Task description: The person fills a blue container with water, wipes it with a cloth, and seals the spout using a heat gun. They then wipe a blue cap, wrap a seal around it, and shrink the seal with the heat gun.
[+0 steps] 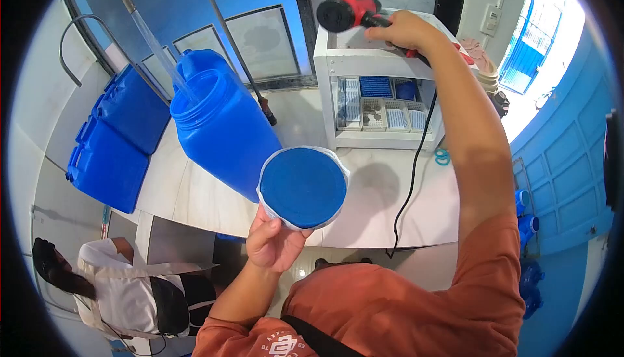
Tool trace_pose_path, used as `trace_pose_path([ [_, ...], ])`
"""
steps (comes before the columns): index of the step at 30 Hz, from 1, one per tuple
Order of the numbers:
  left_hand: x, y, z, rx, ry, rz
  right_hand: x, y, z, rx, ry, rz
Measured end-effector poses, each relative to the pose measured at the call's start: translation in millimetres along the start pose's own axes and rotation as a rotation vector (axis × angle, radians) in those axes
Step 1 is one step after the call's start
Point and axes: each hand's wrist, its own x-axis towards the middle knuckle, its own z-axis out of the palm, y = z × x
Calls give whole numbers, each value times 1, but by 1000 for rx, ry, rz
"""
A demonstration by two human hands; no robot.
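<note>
My left hand (276,240) grips a round blue lid (304,186) by its lower edge, its flat top facing up. A whitish, crinkled plastic film surrounds the lid's rim. At the upper right, my right hand (406,33) is closed on the handle of a red and black hair dryer (351,12), held over the white shelf's top. From it a black cord (416,175) runs down across the counter. Left of the lid stands an open blue water jug (224,126), with a clear hose (159,51) reaching into its mouth.
Two blue jugs (110,155) stand at the left. The white shelf (383,64) holds small baskets of caps and packets. Blue scissors (442,157) lie on the pale counter (390,214). A person in a white top (123,292) is at the lower left.
</note>
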Motion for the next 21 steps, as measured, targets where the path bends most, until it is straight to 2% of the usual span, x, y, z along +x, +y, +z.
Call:
trace_pose_path([
  [2,-2,1,-11,-25,-28,-8,-38,1,-7,361,131,-79],
  [4,0,-2,-22,-191,-22,31,-68,18,-6,531,264,-192],
  [6,6,-3,-27,-285,-22,41,-113,34,-1,627,439,-148],
  [7,9,-3,-29,-375,-18,58,-135,45,3,774,410,-218],
  [9,18,-2,-25,-293,60,46,-178,75,24,1058,305,-404],
  [10,24,-3,-22,-376,72,69,-197,81,33,1056,291,-567],
  [11,33,-5,-19,-458,77,94,-214,81,51,1274,303,-610],
  [12,40,-4,-17,-430,74,79,-236,90,62,1551,290,-378],
  [13,48,-4,-15,-429,81,80,-242,87,68,1329,319,-645],
  [14,55,-5,-14,-431,64,96,-241,143,41,803,-298,-719],
  [16,69,-8,-10,-431,58,129,-284,118,77,1113,-190,-513],
  [21,96,-19,-13,-299,65,181,-330,101,134,1307,-191,-261],
])
